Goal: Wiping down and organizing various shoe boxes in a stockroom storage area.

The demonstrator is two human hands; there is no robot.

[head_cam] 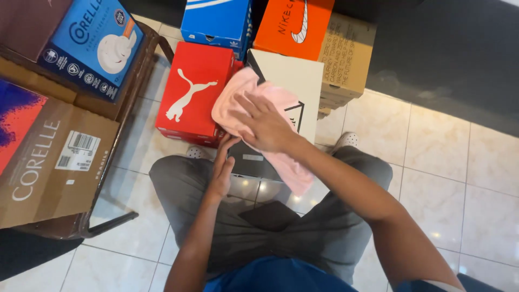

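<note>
My right hand [266, 123] presses a pink cloth [243, 100] flat on the lid of a cream and black shoebox [294, 78] that stands on the floor in front of my knees. The cloth drapes over the box's near edge and hangs down toward my lap. My left hand [221, 167] rests against the dark near side of the same box, fingers pointing up along its corner. A red shoebox [192, 92] sits touching the cream box on its left.
A blue shoebox [216, 21], an orange shoebox [292, 24] and a brown cardboard box [346, 54] stand behind. At left a dark table [138, 75] carries several cardboard boxes [48, 162]. Pale floor tiles [448, 162] spread to the right; a dark mat lies beyond.
</note>
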